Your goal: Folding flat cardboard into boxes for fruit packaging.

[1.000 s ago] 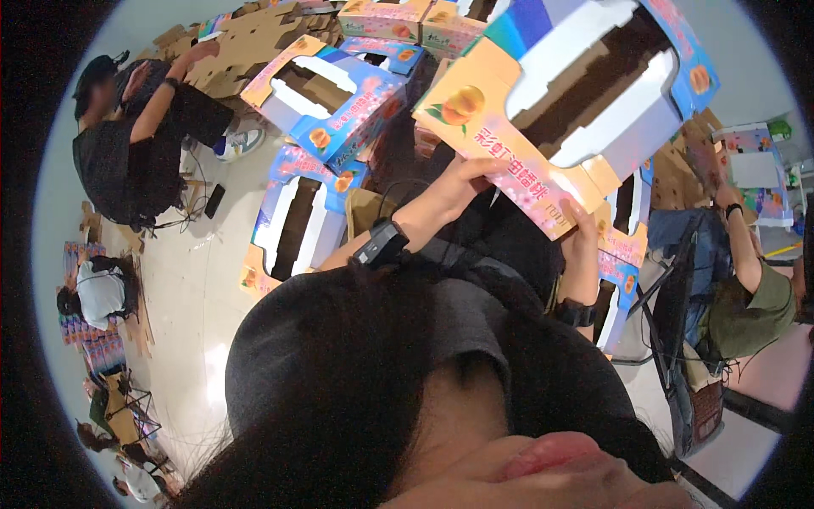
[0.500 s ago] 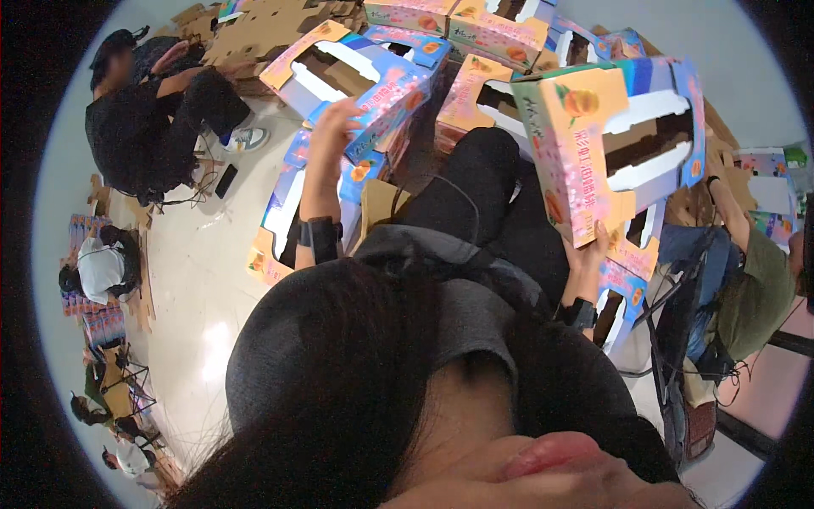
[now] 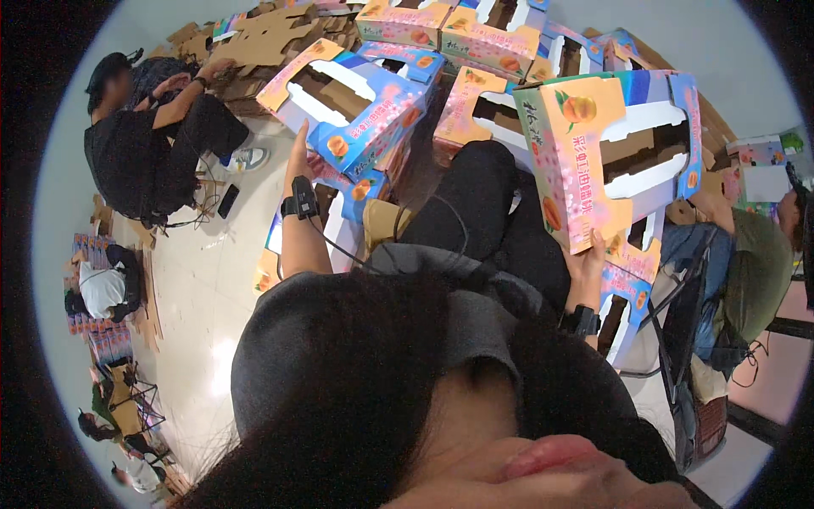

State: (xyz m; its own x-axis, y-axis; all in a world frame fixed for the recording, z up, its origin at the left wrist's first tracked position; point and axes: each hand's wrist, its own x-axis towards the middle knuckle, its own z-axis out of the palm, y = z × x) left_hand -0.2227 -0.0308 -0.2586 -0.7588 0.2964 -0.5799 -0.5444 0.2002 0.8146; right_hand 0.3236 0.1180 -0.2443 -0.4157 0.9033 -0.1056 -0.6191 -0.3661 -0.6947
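My right hand (image 3: 583,265) grips the lower corner of a printed cardboard fruit box (image 3: 587,153), tilted up at the right. The box is peach-coloured, blue and pink, with fruit pictures and a large cut-out in its top. At the left, my left hand (image 3: 298,157) lies against the near left side of a similar fruit box (image 3: 373,127), a finger stretched straight along it and the others largely hidden. That box rests on other boxes. Both wrists wear black bands.
More fruit boxes (image 3: 487,42) are stacked ahead, with one box (image 3: 623,297) below my right hand. Flattened cardboard (image 3: 280,38) lies at the far left. A seated person (image 3: 144,144) is at the left and another person (image 3: 750,280) at the right. A phone (image 3: 228,201) lies on the floor.
My left hand has dropped from above the left box to its near left side. The right box stays in my right hand, shifted slightly.
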